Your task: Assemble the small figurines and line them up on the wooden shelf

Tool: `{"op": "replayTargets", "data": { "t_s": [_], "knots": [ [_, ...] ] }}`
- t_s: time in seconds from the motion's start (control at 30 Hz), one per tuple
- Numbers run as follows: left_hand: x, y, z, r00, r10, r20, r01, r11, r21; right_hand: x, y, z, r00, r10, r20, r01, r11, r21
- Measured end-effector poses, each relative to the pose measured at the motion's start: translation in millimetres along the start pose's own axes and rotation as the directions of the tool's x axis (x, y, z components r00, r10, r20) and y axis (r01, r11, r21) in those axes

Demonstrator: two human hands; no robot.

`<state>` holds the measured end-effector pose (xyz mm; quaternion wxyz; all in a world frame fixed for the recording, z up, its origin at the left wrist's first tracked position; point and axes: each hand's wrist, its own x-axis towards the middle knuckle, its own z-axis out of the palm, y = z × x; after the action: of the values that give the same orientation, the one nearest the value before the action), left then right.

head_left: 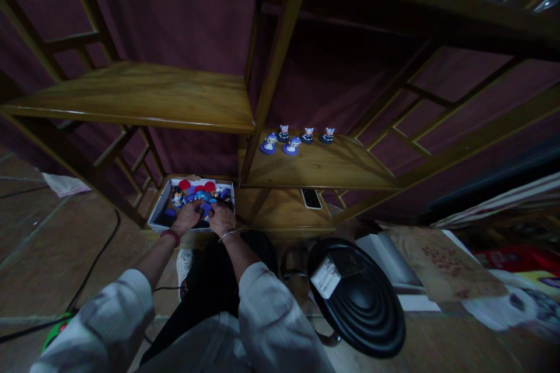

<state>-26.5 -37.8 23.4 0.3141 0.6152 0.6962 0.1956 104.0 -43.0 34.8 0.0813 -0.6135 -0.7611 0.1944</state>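
Both hands are down in a white-walled box (158, 208) of small figurines on the lowest shelf (280, 214), close together, with fingers partly curled. The left hand (187, 217), with a red bead bracelet (170, 237) at its wrist, and the right hand (222, 220), wearing a pale bangle (228, 235), flank a purple-based figurine (206, 208); their fingertips reach its edges, but whether either hand is clamped on it cannot be told. Around it in the box lie more figurines and red discs (210, 186). On the next shelf (336, 166) up to the right, two purple-based figures (268, 144) stand in front of three dark-based figures (308, 135) with pinkish heads. A phone (311, 199) lies below them, on the lowest shelf. The wooden unit stands against a maroon curtain (175, 11) on a tiled floor (26, 245). Right of the person's legs is a round black stool (367, 303) bearing a whitish packet (325, 278); a brown cardboard piece (441, 262) lies beyond it.
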Motion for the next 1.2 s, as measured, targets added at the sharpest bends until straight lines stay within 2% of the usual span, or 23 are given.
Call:
{"op": "replayTargets", "data": {
  "t_s": [0.17, 0.23, 0.43, 0.63, 0.77, 0.93, 1.03, 1.2],
  "knots": [
    [-3, 4, 1, 0.992, -0.101, 0.071, 0.114, 0.968, -0.224, 1, 0, 1, 0.999, 0.04, 0.024, -0.041, 0.999, 0.032],
    [-4, 7, 0, 0.991, -0.113, 0.078, 0.129, 0.958, -0.255, 1, 0, 0, 0.998, 0.051, 0.025, -0.052, 0.997, 0.05],
    [-4, 9, -3, 0.997, -0.071, 0.035, 0.073, 0.996, -0.05, -2, -2, -3, 0.996, 0.082, 0.039, -0.085, 0.995, 0.06],
    [-2, 3, 0, 0.997, -0.063, 0.032, 0.059, 0.99, 0.131, -1, 0, 0, 0.998, 0.067, 0.007, -0.068, 0.995, 0.076],
    [1, -1, 3, 0.994, -0.064, 0.084, 0.058, 0.995, 0.08, 0, 1, 2, 0.998, 0.056, 0.003, -0.056, 0.996, 0.072],
    [3, -4, 6, 0.994, -0.084, 0.07, 0.082, 0.996, 0.042, 0, 0, 1, 0.998, 0.065, 0.004, -0.065, 0.995, 0.077],
    [2, -1, 4, 0.993, -0.085, 0.085, 0.081, 0.996, 0.045, -1, -1, -1, 0.996, 0.084, 0.017, -0.085, 0.993, 0.08],
    [-2, 3, 0, 0.997, -0.022, 0.08, 0.013, 0.993, 0.117, 0, -3, -3, 0.994, 0.101, 0.032, -0.103, 0.992, 0.071]
  ]
}}
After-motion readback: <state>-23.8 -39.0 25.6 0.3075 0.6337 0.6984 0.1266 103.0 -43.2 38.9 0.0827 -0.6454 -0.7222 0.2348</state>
